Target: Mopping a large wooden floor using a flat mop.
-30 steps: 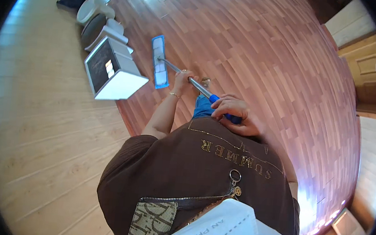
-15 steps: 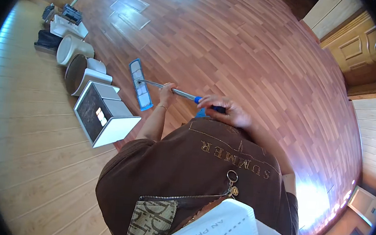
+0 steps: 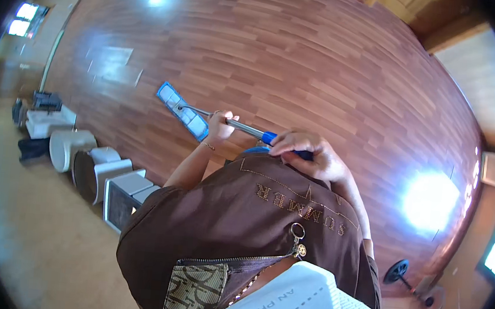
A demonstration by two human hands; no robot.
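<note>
A flat mop lies across the wood-look floor, its long blue-rimmed head [image 3: 194, 123] tilted in the upper left with a pale grey panelled top. The silver mop handle [image 3: 249, 129] runs from there toward my body and ends in a blue and dark grip. My left hand [image 3: 222, 125], a thin bracelet at its wrist, is wrapped round the metal pole partway down. Close to my shirt front, my right hand [image 3: 307, 153] has its fingers curled over the blue grip. The handle's very end is hidden beneath that hand.
Along the left side stands a row of furniture-like pieces, including a white and dark boxy one [image 3: 120, 199] and a rounded cream one [image 3: 71, 148]. A black disc on a bar [image 3: 399, 272] rests at lower right. Bright glare [image 3: 430, 201] covers floor on the right.
My view has turned, shifting the furniture row left and downward in the picture. The mop head now slants more diagonally. My right hand's fingers sit more closely over the grip.
</note>
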